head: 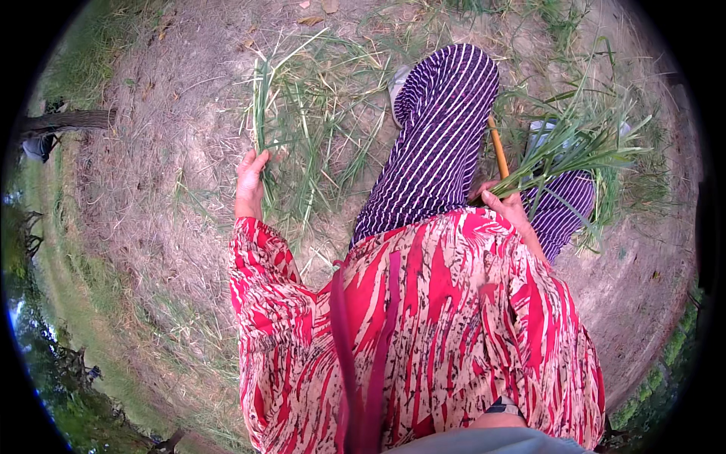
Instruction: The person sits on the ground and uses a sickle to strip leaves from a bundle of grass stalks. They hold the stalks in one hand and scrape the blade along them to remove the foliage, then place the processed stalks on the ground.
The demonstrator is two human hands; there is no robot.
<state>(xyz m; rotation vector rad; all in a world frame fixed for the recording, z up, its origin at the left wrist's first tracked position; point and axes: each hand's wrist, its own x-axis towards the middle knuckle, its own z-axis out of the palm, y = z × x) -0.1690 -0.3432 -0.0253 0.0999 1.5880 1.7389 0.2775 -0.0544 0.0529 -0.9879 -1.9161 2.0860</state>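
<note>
On the left, my left hand [250,175] grips the lower end of a thin bunch of green grass blades [261,105], which point away from me. Beside it, loose cut grass [317,125] lies scattered over dry ground. My right hand [506,201] is shut on a thicker bundle of long green grass [558,156] that fans out to the right over my bent leg. An orange-brown rod like a wooden handle [498,148] runs up from behind that hand; its far end is hidden by my knee, and I cannot tell whether the hand holds it.
My raised knee in striped trousers [437,125] stands between the hands. More cut grass [607,198] lies by my other leg at the right. A tree trunk [71,120] stands at the far left. Dry straw and soil [153,187] surround me.
</note>
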